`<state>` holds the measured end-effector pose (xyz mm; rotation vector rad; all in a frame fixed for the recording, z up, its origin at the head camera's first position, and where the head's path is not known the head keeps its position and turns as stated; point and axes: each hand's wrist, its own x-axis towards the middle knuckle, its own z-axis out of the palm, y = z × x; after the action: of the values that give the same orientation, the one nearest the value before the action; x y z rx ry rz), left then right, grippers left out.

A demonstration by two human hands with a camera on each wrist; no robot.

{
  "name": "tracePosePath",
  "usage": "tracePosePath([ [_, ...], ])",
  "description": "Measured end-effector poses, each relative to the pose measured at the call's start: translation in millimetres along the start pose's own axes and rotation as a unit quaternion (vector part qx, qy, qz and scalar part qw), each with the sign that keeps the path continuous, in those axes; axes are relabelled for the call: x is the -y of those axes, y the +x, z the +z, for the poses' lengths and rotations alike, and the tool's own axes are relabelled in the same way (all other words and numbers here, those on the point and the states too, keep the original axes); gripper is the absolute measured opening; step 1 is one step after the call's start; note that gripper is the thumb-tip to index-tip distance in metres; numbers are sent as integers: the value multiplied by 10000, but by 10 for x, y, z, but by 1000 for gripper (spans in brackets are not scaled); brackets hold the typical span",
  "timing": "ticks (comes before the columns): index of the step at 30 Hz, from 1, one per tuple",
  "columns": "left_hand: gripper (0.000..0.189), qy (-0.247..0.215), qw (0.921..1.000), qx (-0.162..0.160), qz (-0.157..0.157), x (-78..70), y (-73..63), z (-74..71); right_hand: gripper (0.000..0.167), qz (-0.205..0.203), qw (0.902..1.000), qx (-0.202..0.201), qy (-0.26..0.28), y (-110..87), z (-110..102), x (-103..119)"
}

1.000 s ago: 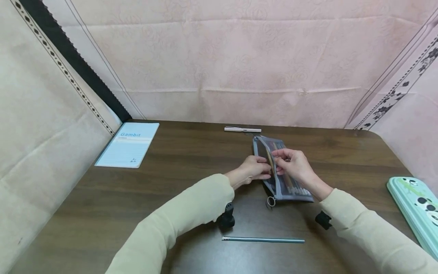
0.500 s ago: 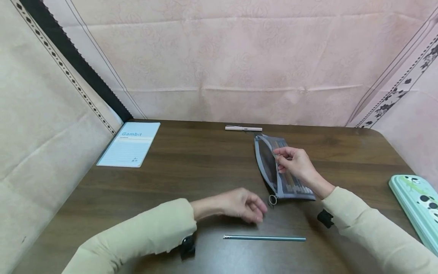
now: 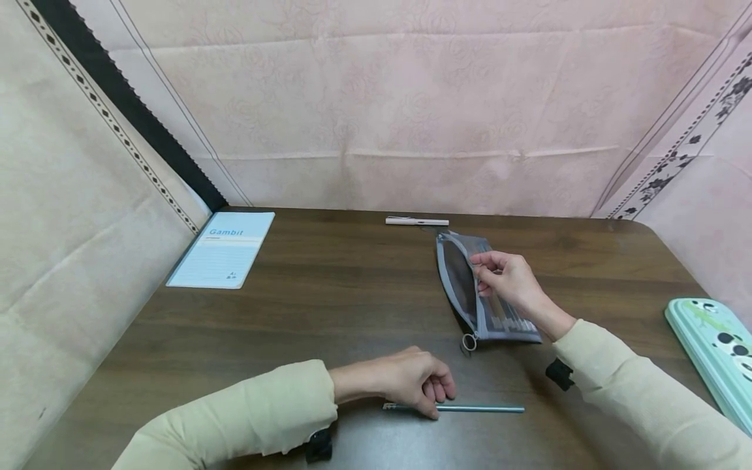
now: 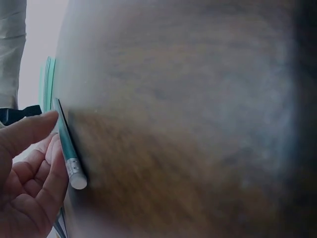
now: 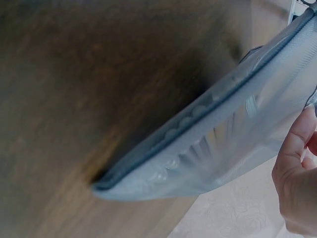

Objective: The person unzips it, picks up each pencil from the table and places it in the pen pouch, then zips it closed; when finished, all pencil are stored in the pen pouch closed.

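My right hand (image 3: pixel 505 281) pinches the zippered edge of a grey, see-through pencil case (image 3: pixel 511 333). The case gapes on its left side, and several pencils show through the mesh of the pencil case (image 5: pixel 198 153) in the right wrist view. Over the near part of the table, my left hand (image 3: pixel 420 378) is right at a teal pencil (image 3: pixel 487 408) lying flat. In the left wrist view its thumb and curved fingers (image 4: pixel 54 173) stand apart beside the pencil (image 4: pixel 69 144), close to the white eraser end.
A white pen (image 3: pixel 416 222) lies at the back edge of the brown table (image 3: pixel 329 274). At the left is a light blue notebook (image 3: pixel 220 251), and a mint green case with panda pictures (image 3: pixel 713 346) sits at the right edge. Patterned cloth (image 3: pixel 376 104) hangs behind.
My left hand has come out of the pencil case and moved toward me, down to the teal pencil. The right hand keeps its hold on the case edge, and the opening gapes wider.
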<state>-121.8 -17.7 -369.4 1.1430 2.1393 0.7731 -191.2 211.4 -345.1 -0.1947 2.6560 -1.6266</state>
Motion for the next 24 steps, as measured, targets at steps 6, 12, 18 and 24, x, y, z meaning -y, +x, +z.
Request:
tracePosePath([
  [6,19,371,9992,-105,96,1,0,25,28,39,10000,2,-28,0,-3,2],
  [12,19,449,9988,-134,134,-3,3,19,28,45,10000,-1,-32,-3,-9,5],
  [18,17,132,9992,312,229,47,-30,-75,28,95,10000,-22,-19,10,-2,-12],
  [24,22,-1766,9798,932,-124,240,-102,-441,28,4,10000,-21,-39,8,-8,-19],
])
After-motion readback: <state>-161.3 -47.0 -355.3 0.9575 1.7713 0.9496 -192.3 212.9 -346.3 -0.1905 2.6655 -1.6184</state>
